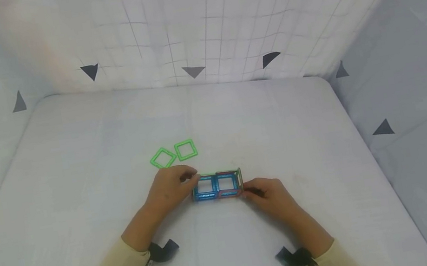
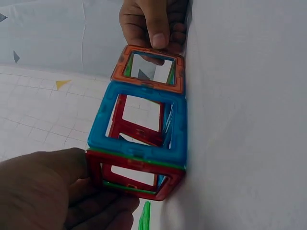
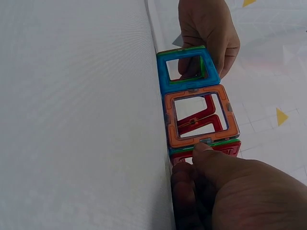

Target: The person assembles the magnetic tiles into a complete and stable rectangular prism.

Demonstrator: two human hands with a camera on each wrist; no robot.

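Observation:
A box-like structure of magnetic tiles (image 1: 218, 193) rests on the white table between both hands. It is two open square frames long, with a blue tile (image 2: 139, 150) and an orange tile (image 3: 171, 140) side by side on the face toward the wrist cameras. Red tiles (image 2: 132, 165) and green edges show at the ends and behind. My left hand (image 1: 169, 188) grips the left end, thumb at a corner, its fingers partly hidden. At the other end, my right hand (image 1: 272, 196) pinches the edge, thumb on the orange tile's rim and fingers curled below.
Two loose green square tiles, one turned like a diamond (image 1: 152, 161) and one nearly straight (image 1: 187, 157), lie on the table (image 1: 279, 122) just beyond the left hand. White patterned cloth walls (image 1: 220, 19) enclose the back and sides.

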